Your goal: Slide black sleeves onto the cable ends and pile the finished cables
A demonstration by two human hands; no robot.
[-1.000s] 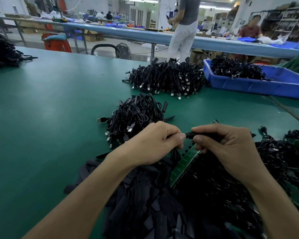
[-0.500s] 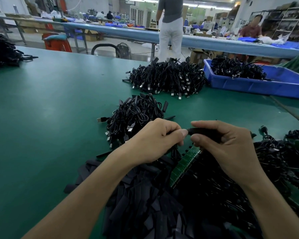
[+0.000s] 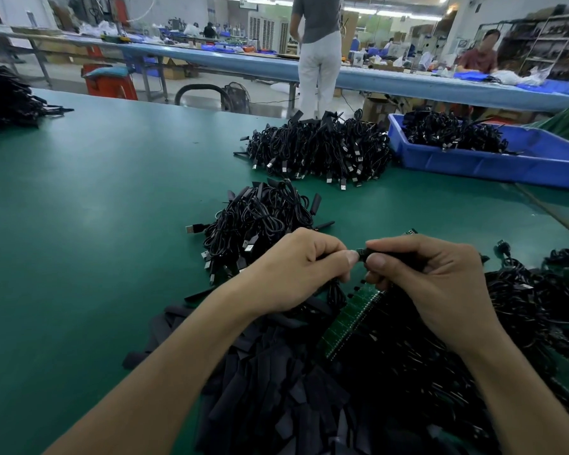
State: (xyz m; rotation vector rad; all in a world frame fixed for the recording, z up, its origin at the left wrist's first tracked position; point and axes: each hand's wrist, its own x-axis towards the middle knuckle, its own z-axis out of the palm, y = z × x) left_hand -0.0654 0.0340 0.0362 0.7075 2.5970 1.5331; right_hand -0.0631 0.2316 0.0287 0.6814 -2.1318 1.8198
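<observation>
Both hands meet over the near middle of the green table. My left hand pinches a cable end with curled fingers; the cable itself is mostly hidden under the hand. My right hand grips a black sleeve whose open end points at my left fingertips. A heap of loose black sleeves lies under my forearms. Just beyond my left hand sits a pile of coiled black cables. Loose cables spread to the right of my right hand.
A larger cable pile lies farther back, next to a blue bin holding more cables. Another dark heap sits at the far left edge. A green strip lies between my hands. People work at a long bench behind.
My hands stayed close together with the sleeve between them and shifted only slightly. The standing person in the background walked left.
</observation>
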